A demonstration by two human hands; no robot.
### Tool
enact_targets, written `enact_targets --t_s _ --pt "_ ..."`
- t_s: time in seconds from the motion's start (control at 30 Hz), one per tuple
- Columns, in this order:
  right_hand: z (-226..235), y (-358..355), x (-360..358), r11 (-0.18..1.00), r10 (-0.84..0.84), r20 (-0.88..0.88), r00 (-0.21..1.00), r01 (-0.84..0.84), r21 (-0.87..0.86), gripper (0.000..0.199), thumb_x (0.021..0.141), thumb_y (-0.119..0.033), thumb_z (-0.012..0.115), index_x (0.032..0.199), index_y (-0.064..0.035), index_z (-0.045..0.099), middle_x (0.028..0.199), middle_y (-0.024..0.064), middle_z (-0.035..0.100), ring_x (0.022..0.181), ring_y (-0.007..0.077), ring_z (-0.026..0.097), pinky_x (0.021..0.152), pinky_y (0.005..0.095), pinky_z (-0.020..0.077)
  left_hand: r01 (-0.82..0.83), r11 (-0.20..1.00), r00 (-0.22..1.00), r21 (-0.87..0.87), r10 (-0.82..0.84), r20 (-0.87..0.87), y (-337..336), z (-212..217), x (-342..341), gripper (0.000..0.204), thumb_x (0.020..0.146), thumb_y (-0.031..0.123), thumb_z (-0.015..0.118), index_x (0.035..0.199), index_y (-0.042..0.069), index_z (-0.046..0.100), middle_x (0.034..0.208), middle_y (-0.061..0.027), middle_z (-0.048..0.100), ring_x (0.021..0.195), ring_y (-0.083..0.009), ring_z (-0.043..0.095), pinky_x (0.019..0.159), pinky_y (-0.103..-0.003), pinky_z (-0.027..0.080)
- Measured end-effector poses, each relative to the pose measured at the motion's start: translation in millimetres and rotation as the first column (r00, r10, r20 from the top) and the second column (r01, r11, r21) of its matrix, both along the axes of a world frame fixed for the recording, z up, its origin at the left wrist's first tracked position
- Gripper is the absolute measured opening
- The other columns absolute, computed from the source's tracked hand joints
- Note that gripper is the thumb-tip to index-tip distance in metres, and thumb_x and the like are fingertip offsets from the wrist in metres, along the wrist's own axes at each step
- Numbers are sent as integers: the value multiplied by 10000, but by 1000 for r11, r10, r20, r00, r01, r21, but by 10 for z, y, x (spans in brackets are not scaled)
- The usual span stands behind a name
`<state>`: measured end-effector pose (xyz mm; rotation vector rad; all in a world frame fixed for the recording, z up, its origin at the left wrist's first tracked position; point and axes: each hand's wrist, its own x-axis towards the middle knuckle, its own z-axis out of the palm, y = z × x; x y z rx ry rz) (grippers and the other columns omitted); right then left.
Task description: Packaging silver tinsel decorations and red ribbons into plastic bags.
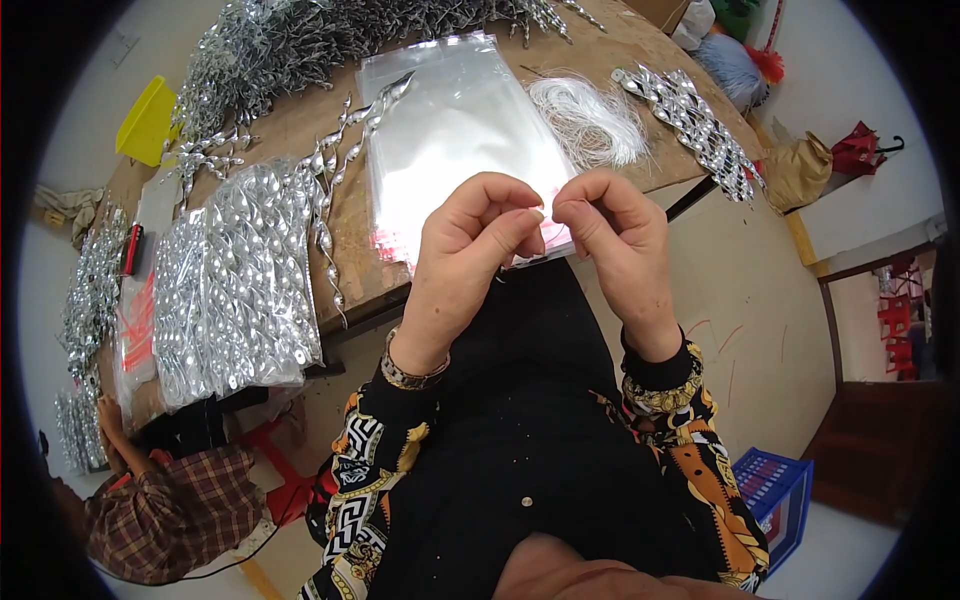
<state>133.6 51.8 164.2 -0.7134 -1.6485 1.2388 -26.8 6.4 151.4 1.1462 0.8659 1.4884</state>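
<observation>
Both the left hand [470, 245] and the right hand [615, 235] hold a narrow pinch grip on something too fine to identify, raised just above the near edge of the clear bags [450, 130] stacked flat on the surface [640, 50] within reach.

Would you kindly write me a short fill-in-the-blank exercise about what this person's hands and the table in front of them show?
1. The left hand and right hand pinch the near edge of a stack of clear plastic ____.
2. The bundle of thin string on the table is ____ in colour.
3. The packed bags of silver spirals lie to the person's ____.
4. The crate on the floor is ____.

Missing words: bags; white; left; blue
</observation>
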Motion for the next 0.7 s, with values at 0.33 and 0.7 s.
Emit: enact_targets --t_s 0.33,0.7 --pt "40 -33 1 997 0 -63 998 -5 -74 111 889 -54 600 986 -2 621 793 -21 582 629 21 442 555 163 349 -105 994 982 4 104 -159 -36 30 22 93 904 53 572 932 -9 635 748 -18 608 676 -62 542 604 -194 432" --pt "-19 -88 -46 984 118 -71 991 -126 -125 334 874 -21 602 1207 -7 576 769 -35 546 634 20 448 557 153 348 -126 991 992 -38 126 -7 -29 15 33 109 898 72 593 920 -13 657 772 -9 623 693 -56 556 623 -187 449"
